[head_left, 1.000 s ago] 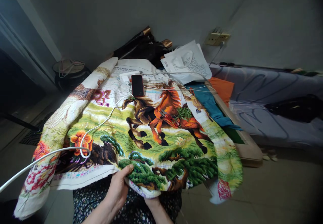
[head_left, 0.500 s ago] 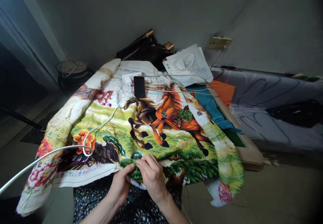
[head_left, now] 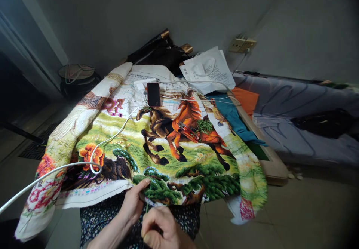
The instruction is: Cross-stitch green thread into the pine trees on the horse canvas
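Note:
A large cross-stitch cloth with running horses and green trees lies spread before me, its near edge over my lap. My left hand grips that edge, thumb on top and fingers hidden underneath. Below the edge, my right hand is closed in a pinch. A thin green thread runs from the stitched trees down to it. Whether a needle is inside the fingers cannot be made out. Red-handled scissors rest on the orange horse, beside a tangle of green thread.
A phone and a white charger sit on the cloth's far part. A white cable loops across the left side. Behind are white paper bags. The cloth's sides are rolled.
My right hand has moved from the cloth's near edge down toward me, drawing the green thread with it. My left hand stays on the edge. The view has shifted slightly.

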Demonstrator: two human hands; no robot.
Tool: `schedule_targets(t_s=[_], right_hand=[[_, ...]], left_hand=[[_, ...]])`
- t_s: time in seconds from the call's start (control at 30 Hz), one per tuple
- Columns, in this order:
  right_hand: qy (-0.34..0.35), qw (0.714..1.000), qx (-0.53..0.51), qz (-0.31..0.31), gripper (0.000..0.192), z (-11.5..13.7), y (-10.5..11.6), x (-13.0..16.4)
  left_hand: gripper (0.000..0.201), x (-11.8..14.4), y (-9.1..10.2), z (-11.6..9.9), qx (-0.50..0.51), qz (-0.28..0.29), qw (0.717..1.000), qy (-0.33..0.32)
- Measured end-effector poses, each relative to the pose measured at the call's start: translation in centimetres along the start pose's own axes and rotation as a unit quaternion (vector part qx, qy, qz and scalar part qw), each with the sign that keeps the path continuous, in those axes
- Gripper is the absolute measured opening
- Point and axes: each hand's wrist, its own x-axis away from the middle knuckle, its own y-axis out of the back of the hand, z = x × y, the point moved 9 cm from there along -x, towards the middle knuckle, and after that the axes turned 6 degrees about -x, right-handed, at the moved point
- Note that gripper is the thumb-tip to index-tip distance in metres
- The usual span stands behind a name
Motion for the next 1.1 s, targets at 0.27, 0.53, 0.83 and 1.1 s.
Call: schedule_targets(t_s=[0.27,0.53,0.83,1.1], right_hand=[[-0.127,0.941,0.122,-0.288,0.024,-3.9,5.8,0.7],[-0.116,0.931,0.187,-0.291,0.027,-3.7,6.6,0.4],[-0.11,0.903,0.283,-0.305,0.021,-3.1,6.2,-0.1],[-0.16,0.929,0.11,-0.315,0.015,-5.4,5.4,-0.1]], left_hand=[[0.016,-0.3,0.2,-0.8,-0.018,0.003,0.999,-0.042],[0.015,-0.6,0.5,-0.5,-0.017,0.0,0.999,-0.04],[0.016,-0.7,0.5,-0.5,-0.016,0.004,0.999,-0.043],[0.021,-0.8,0.8,-0.8,-0.051,-0.02,0.998,-0.043]])
